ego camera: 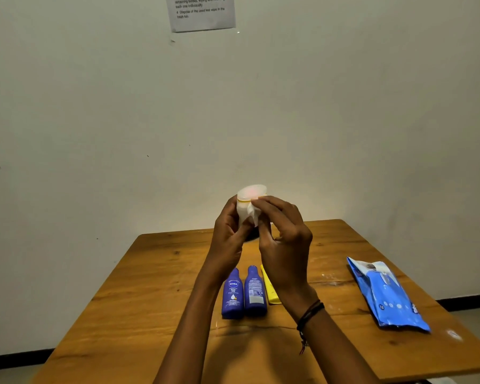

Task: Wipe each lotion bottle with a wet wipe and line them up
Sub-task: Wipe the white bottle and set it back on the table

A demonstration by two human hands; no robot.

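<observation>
I hold a white lotion bottle (250, 193) with a yellow band up in front of me, above the table. My left hand (227, 231) grips its body from the left. My right hand (284, 239) presses a white wet wipe (252, 214) against the bottle's side. Two dark blue lotion bottles (232, 296) (255, 293) lie side by side on the wooden table (139, 295), below my wrists. A yellow bottle (270, 291) lies right of them, partly hidden by my right forearm.
A blue pack of wet wipes (385, 296) lies on the right part of the table. A printed sheet (201, 12) hangs on the wall behind. The table's far edge meets the wall.
</observation>
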